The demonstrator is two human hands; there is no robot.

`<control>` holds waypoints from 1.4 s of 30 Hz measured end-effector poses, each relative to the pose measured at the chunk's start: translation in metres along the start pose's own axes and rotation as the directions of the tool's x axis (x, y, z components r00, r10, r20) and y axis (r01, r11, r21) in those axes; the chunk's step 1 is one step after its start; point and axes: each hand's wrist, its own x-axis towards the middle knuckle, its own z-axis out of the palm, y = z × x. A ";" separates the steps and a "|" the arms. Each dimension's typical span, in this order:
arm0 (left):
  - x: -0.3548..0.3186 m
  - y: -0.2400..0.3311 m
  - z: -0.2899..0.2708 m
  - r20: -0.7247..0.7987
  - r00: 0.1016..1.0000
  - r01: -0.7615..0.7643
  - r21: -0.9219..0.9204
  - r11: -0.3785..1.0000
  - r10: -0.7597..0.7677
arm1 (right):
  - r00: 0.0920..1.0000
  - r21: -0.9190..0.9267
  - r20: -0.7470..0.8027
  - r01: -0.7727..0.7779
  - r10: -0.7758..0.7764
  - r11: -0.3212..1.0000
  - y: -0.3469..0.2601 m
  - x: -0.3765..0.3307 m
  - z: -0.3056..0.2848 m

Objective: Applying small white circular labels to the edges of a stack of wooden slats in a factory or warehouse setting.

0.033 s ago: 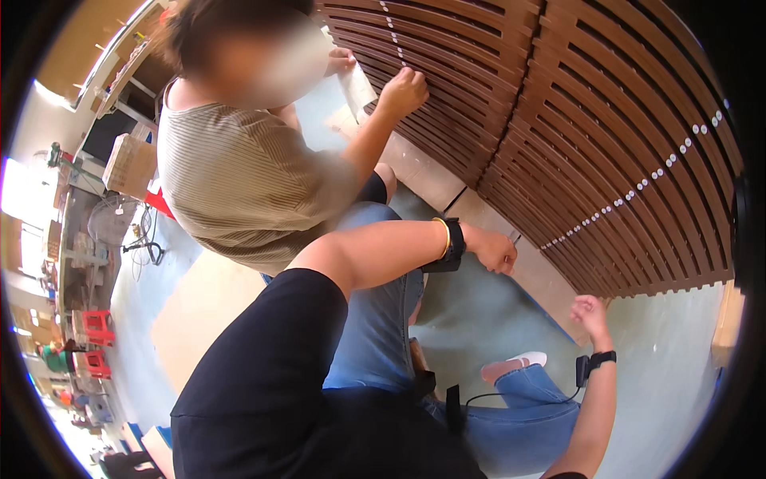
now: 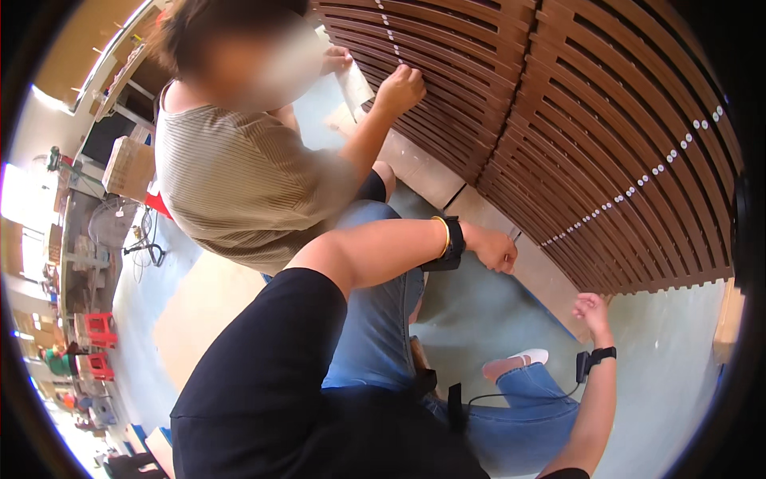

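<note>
At the near edge of the pale board (image 2: pixel 550 287) in the head view, the person's left hand (image 2: pixel 493 249) is curled into a loose fist, and whether it grips anything I cannot tell; by the board's right end, the right hand (image 2: pixel 591 311) bends its fingers at the lower corner of the brown slatted panel (image 2: pixel 622 160), its grip unclear; the panel's lower side runs along the board's far edge; a co-worker (image 2: pixel 247 176) reaches to the panel's slats farther left.

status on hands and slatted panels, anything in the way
Left hand curled, contents unclear. Right hand by lower edge of right slatted panel, contact unclear. Left slatted panel alongside. Co-worker's hand there, clear of both hands.
</note>
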 end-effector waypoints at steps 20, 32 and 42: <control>-0.011 0.019 -0.004 0.126 0.988 -0.098 0.107 0.989 0.084 | 0.775 0.134 -0.559 -0.269 0.297 0.954 0.116 0.055 0.008; -0.006 0.016 0.005 0.161 0.987 -0.030 0.135 0.990 0.008 | 0.682 -0.182 -0.729 -0.274 0.057 0.944 0.131 0.097 0.001; 0.003 0.016 0.002 0.177 0.982 -0.085 0.086 0.993 0.069 | 0.642 -0.184 -0.766 -0.170 -0.033 0.968 0.160 0.106 -0.013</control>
